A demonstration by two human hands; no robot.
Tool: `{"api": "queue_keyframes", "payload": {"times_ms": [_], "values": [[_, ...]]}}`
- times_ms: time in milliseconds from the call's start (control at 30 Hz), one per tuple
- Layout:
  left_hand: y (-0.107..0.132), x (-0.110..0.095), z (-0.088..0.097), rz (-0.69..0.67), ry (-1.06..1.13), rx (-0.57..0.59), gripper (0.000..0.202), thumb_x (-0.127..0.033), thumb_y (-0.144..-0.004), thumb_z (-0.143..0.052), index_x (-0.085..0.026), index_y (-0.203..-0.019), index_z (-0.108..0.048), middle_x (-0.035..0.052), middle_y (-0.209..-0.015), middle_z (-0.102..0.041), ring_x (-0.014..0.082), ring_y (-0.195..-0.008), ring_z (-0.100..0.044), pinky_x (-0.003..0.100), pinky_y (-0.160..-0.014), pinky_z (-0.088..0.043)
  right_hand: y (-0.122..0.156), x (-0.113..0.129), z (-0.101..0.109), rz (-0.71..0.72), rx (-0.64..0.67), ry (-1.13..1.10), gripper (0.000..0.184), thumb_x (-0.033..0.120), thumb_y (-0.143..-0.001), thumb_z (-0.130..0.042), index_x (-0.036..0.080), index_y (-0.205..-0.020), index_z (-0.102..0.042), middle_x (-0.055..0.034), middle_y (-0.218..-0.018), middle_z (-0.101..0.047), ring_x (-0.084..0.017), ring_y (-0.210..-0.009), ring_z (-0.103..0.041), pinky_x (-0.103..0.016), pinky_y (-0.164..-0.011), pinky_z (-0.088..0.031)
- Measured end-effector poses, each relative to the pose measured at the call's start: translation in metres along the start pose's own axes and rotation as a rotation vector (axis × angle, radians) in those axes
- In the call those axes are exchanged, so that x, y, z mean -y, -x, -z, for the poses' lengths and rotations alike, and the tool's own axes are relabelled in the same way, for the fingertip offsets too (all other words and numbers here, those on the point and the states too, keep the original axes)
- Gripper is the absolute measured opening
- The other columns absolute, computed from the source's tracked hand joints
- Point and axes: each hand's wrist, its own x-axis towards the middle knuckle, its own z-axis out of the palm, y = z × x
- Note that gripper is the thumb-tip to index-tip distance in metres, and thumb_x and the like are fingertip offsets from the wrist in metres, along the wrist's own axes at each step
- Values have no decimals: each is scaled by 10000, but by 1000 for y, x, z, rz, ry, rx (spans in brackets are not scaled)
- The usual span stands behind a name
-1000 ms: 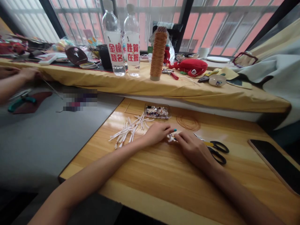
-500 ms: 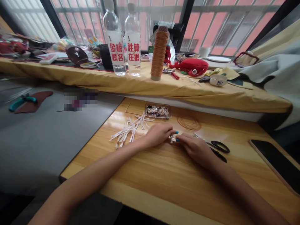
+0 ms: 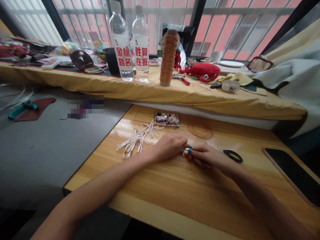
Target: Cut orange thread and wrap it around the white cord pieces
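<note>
Left hand (image 3: 171,145) and right hand (image 3: 208,156) both pinch a small white piece (image 3: 183,152) between them mid-table (image 3: 165,186), looks unfinished; white strips (image 3: 135,137) pile at left, done count can't tell.

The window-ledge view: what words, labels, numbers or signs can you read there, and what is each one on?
"金榜题名", in red on the left bottle.
"胜算在握", in red on the right bottle.
Too small to read: the dark mark above the red characters on each bottle, and anything on the green tag behind.
</note>
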Motion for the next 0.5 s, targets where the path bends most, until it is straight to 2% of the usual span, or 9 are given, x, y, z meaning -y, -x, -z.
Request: {"api": "queue_keyframes", "payload": {"times_ms": [67, 133, 300, 400, 500], "values": [[-1, 1, -2, 34, -6, -8, 313, -345, -863, -342, -152, -712, -537, 37, -698, -581, 128, -618, -522, 223, -511, -279, 0, 0, -3, 13, -32, -47, 298, 425, -740, -436, 155, -656, -527, 56, -468, -408, -50, -363, -317, -177, -345, -214], [-3, 2, -5, 102, 9, -20, 331, -376, -864, -323, -156, -739, -536, 41, -708, -582, 137, -626, -527, 227, -520, -296, 1, -1, -8, 50, -117, -48, 299, 421, -742, -424, 157, -632, -511, 52, -474, -416, -51, -368, -328, -174, -349, -231], [-5, 4, -6, 272, 37, -57, 362, -362, -887, -237, -158, -790, -520, 45, -739, -582, 142, -660, -539, 232, -560, -337, 4, -6, -19, 108, -336, 91, 293, 363, -773, -376, 173, -572, -475, 49, -440, -420, -69, -350, -358, -193, -355, -263], [-2, -1, -3, 207, -35, -41, 383, -351, -888, -218, -150, -786, -527, 59, -747, -581, 147, -647, -538, 234, -539, -334, 3, -10, -21, 167, -438, 231, 301, 321, -794, -362, 184, -551, -472, 39, -428, -448, -87, -360, -394, -207, -377, -284], [0, -5, -2, 103, -107, -1, 360, -340, -881, -241, -151, -793, -535, 62, -752, -579, 148, -617, -526, 231, -501, -311, 3, -13, -22, 229, -549, 390, 267, 274, -796, -374, 185, -616, -549, 15, -463, -530, -120, -419, -466, -223, -429, -321]]}}
